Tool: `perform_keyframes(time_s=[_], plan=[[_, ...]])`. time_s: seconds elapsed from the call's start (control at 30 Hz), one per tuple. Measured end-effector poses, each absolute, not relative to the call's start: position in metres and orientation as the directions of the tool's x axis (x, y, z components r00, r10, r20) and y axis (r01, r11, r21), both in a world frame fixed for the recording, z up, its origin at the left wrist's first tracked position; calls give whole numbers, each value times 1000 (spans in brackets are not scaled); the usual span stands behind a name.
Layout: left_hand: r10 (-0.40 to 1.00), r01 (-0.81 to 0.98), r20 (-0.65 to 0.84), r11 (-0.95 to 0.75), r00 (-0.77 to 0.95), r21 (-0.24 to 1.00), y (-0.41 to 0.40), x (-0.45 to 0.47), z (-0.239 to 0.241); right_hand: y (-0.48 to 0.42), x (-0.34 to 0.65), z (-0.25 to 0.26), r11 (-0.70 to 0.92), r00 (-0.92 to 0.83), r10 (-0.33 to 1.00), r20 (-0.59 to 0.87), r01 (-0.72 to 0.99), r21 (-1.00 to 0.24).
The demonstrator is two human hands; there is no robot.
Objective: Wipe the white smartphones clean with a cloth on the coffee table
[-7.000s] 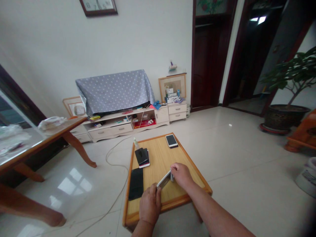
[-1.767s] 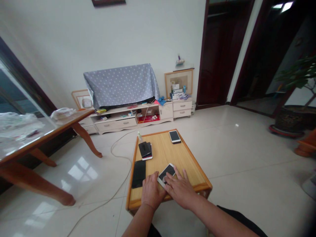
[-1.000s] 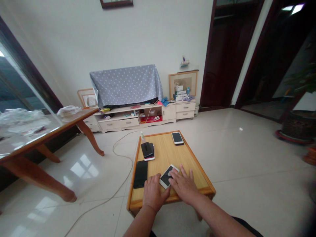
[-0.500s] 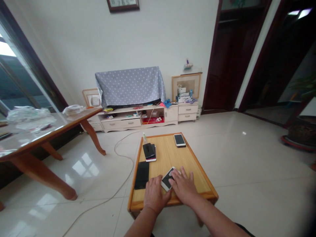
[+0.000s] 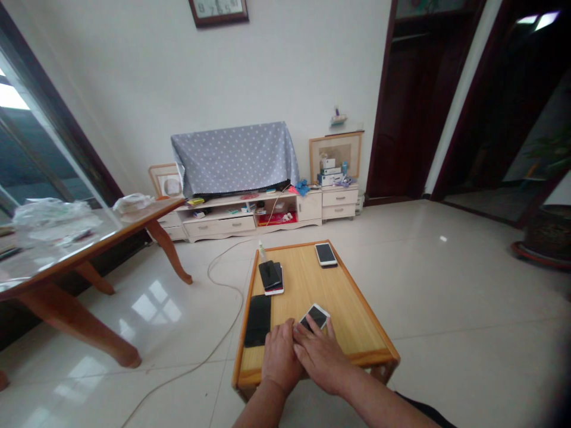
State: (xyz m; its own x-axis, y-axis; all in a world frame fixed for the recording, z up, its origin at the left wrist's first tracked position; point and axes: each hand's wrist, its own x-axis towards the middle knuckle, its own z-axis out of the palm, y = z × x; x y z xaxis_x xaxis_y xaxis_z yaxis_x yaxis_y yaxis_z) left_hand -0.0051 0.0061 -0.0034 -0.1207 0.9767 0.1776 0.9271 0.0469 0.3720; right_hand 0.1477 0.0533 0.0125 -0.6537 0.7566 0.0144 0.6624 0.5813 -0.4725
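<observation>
A white-framed smartphone (image 5: 317, 315) with a dark screen lies slantwise near the front of the small wooden table. My left hand (image 5: 282, 356) grips its lower left end, fingers bent together. Across the lower part of the screen my right hand (image 5: 322, 356) presses its fingers, close against my left hand. Whatever lies under those right fingertips is hidden. Left of my hands is a flat black phone-like slab (image 5: 257, 321). Beyond it rests a stack of phones (image 5: 270, 275), a black one on top. Another white phone (image 5: 326, 254) lies at the far right, over a darker one.
A small clear bottle (image 5: 262, 252) stands at the table's (image 5: 303, 273) far left corner. A cable (image 5: 223, 333) runs over the tiled floor. At left is a larger table (image 5: 102, 238) with plastic bags; a low cabinet (image 5: 218, 226) lines the wall.
My right hand has slid down the screen toward my left hand, uncovering the phone's upper end. A whitish patch under the right fingers before is now out of sight.
</observation>
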Motion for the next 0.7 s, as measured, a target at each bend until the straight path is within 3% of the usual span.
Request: perform_keyframes(time_s=[0.2,0.4,0.47,0.6,0.7], plan=[[975,937,196,30,-104,349,6,-4,-5,81,156,17,370,-429,901,-57,832,-414],[981,935,156,57,-118,351,7,-4,-4,60,146,12,574,-640,769,12,682,-453],[980,933,159,54,-117,355,7,-3,-3,61,150,15,544,-610,792,-2,707,-451],[979,935,170,46,-112,351,6,-2,0,69,166,22,340,-390,920,-43,847,-409],[982,939,151,55,-112,340,6,-2,2,54,169,21,438,-500,865,-30,785,-438]])
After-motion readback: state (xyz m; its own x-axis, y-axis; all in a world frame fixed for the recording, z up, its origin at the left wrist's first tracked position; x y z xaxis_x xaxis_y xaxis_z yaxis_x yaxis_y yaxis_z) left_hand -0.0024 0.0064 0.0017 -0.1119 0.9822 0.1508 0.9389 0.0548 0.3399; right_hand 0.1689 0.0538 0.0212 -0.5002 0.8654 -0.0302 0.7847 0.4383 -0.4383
